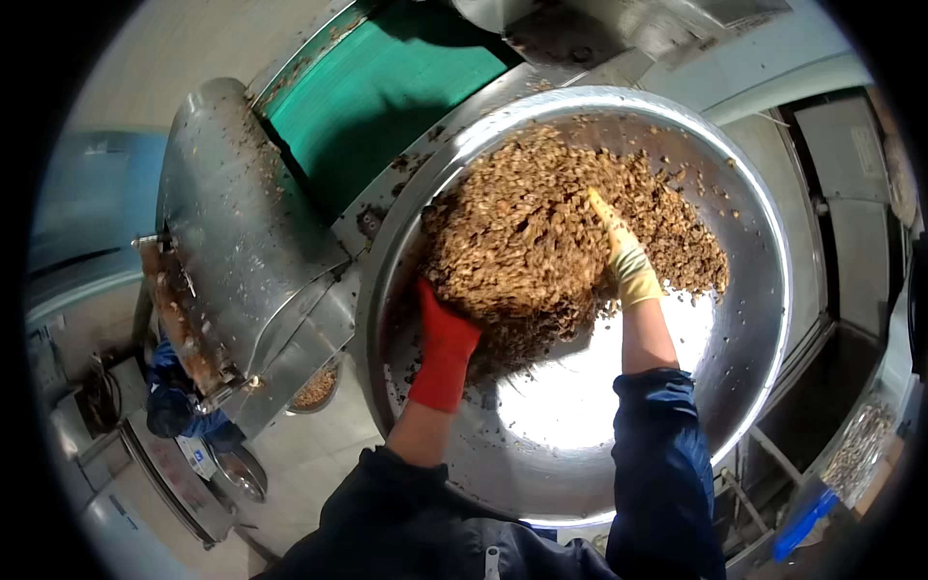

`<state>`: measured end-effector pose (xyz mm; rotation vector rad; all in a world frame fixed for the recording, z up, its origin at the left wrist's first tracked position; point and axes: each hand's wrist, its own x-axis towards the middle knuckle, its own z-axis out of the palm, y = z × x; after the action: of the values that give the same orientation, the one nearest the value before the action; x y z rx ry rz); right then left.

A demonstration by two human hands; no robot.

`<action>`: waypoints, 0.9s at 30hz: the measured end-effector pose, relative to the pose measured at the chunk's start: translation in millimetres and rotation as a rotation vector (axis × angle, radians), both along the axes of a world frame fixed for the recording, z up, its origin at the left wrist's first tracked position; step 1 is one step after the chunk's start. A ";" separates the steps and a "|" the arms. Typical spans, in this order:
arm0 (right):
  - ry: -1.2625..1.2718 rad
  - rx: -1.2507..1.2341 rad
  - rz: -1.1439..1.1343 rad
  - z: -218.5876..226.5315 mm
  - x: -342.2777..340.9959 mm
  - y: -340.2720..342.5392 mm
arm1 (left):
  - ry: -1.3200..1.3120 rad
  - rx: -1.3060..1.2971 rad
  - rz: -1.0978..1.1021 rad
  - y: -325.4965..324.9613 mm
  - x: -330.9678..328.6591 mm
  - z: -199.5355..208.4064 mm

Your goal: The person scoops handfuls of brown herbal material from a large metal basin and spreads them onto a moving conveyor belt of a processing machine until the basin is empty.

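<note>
A wide, shiny metal bowl [764, 382] stands in front of me, with a large mass of small brown, nut-like pieces [527, 227] in its far half. Between my hands a big clump of these pieces is raised, blurred by motion, with a dark shadow below. My left hand [447, 340], in a red glove, supports the clump from its lower left; its fingertips are buried. On the right side my right hand [623, 253], in a yellowish glove, presses against the pieces with one finger stretched along them and the others hidden.
Beyond the bowl at upper left runs a green conveyor belt [387, 92], beside a curved metal housing [237, 184]. Another person [184, 401] in blue is at far left. Below the housing is a container of brown bits [315, 389]. Metal cabinets [851, 222] stand at right.
</note>
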<state>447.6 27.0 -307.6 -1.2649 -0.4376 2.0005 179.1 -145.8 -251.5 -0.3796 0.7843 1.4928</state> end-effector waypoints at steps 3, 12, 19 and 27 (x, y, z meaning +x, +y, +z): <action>-0.393 0.380 0.410 2.6 -10.5 -15.4 | -0.069 0.104 0.012 20.0 9.2 5.7; -0.333 -0.226 -0.007 83.2 -96.8 -34.8 | -0.212 0.193 0.037 40.0 -9.8 66.1; -0.300 0.018 0.108 145.1 -118.4 -0.8 | -0.368 0.270 -0.006 74.5 -55.2 153.5; -0.094 0.057 0.073 266.1 -204.6 62.0 | 0.038 0.058 0.026 127.0 -121.5 198.7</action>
<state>243.0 89.0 -41.5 -1.3285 -0.5900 1.9798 57.6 -18.9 -52.8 -0.3198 0.7670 1.5473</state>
